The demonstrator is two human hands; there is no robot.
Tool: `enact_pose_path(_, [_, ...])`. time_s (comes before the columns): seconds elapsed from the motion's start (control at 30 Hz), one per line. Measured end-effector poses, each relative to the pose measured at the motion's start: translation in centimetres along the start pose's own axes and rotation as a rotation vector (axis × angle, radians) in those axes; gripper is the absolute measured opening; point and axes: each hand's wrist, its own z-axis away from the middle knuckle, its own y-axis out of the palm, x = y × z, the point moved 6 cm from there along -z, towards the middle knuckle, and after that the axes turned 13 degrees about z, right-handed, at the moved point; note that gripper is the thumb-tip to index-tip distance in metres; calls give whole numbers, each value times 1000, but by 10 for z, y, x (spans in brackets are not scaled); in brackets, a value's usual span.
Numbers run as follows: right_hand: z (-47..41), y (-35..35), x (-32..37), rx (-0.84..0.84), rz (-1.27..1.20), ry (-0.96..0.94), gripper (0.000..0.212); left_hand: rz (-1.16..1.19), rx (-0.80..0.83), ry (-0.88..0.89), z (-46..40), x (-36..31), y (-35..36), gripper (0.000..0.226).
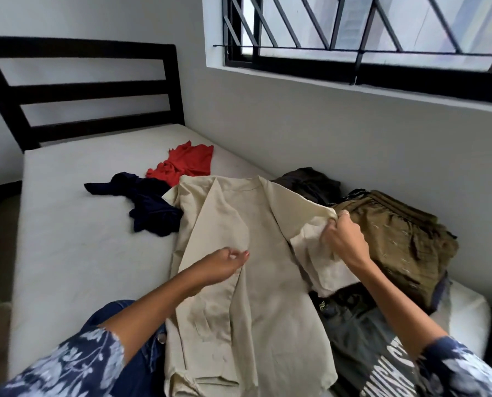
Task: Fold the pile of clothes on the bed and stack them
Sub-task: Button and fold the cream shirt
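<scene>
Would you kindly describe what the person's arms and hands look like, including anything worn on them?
Both arms wear loose sleeves of dark blue cloth with a white floral print, the left sleeve and right sleeve ending near the elbow, forearms bare. The left hand shows pale pink nail polish. The right hand has a thin ring on one finger.
</scene>
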Motion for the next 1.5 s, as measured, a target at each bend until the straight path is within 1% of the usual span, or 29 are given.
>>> enact_pose_path(0.07, [-3, -5, 22, -17, -84, -46, 21, 438, 53, -20, -6, -28, 14, 55])
enact_pose_path(0.13, [-4, -3, 52, 24, -185, -127, 19, 710, 41, -26, -11, -47, 19, 62])
enact_pose_path(0.17, [-2, 4, 68, 92, -239, -161, 19, 812, 36, -41, -14, -53, 20, 63])
enact_pose_path(0.23, [11, 22, 100, 317, -316, -211, 15, 963, 47, -98, -16, -55, 19, 66])
enact_pose_path(0.3, [34, 42, 125, 584, -332, -203, 5, 1011, 4, -142, -14, -42, 10, 71])
enact_pose_path(0.4, [63, 68, 146, 901, -480, -111, 10, 990, -104, -221, -5, -2, -5, 79])
enact_pose_path(0.47, [80, 78, 154, 1016, -584, -45, 6, 980, -172, -276, 5, 25, -12, 72])
enact_pose_path(0.53, [96, 89, 158, 1094, -593, 5, 17, 966, -176, -363, 14, 47, -11, 75])
enact_pose_path(0.57, [104, 97, 159, 1101, -605, 20, 22, 958, -161, -412, 17, 57, -8, 76])
enact_pose_path(0.63, [112, 98, 166, 969, -436, -134, 26, 970, -158, -475, 21, 70, -3, 66])
enact_pose_path(0.67, [112, 100, 170, 868, -332, -236, 25, 1008, -185, -480, 21, 73, -3, 55])
enact_pose_path(0.7, [116, 105, 173, 895, -323, -261, 22, 1056, -217, -473, 20, 77, -4, 43])
enact_pose_path(0.73, [116, 103, 175, 841, -257, -321, 24, 1112, -244, -456, 18, 78, -6, 32])
enact_pose_path(0.77, [111, 100, 173, 729, -193, -385, 34, 1157, -267, -438, 16, 78, -8, 23])
enact_pose_path(0.83, [105, 94, 164, 646, -106, -464, 47, 1192, -286, -410, 15, 77, -13, 21])
enact_pose_path(0.87, [101, 92, 159, 634, -58, -512, 48, 1193, -282, -400, 15, 74, -14, 24])
enact_pose_path(0.9, [99, 96, 152, 674, -42, -509, 49, 1194, -274, -394, 15, 73, -14, 26])
enact_pose_path(0.97, [96, 102, 137, 801, -15, -444, 50, 1214, -237, -376, 14, 69, -12, 29])
enact_pose_path(1.0, [97, 104, 132, 844, -16, -406, 47, 1234, -221, -359, 14, 67, -10, 29])
enact_pose_path(1.07, [99, 108, 129, 855, -88, -352, 36, 1216, -201, -333, 16, 62, -6, 28])
enact_pose_path(1.13, [97, 105, 132, 785, -159, -303, 26, 1003, -282, -281, 19, 58, -6, 26])
enact_pose_path(1.2, [96, 98, 140, 723, -216, -266, 13, 735, -441, -179, 27, 54, -15, 30])
enact_pose_path(1.23, [99, 95, 146, 744, -260, -237, 9, 659, -476, -125, 31, 51, -19, 36])
enact_pose_path(1.27, [103, 93, 152, 798, -322, -206, 9, 635, -447, -94, 34, 47, -19, 42])
enact_pose_path(1.33, [117, 92, 166, 981, -501, -137, 18, 733, -273, -137, 38, 42, -14, 52])
enact_pose_path(1.4, [133, 93, 174, 1154, -688, -63, 22, 918, -159, -200, 42, 43, -13, 50])
enact_pose_path(1.43, [137, 93, 175, 1195, -774, -41, 23, 984, -149, -223, 41, 46, -16, 47])
enact_pose_path(1.47, [137, 94, 174, 1191, -842, -33, 23, 1031, -153, -242, 45, 46, -20, 43])
enact_pose_path(1.5, [134, 94, 168, 1135, -890, -29, 23, 1023, -174, -260, 44, 49, -23, 37])
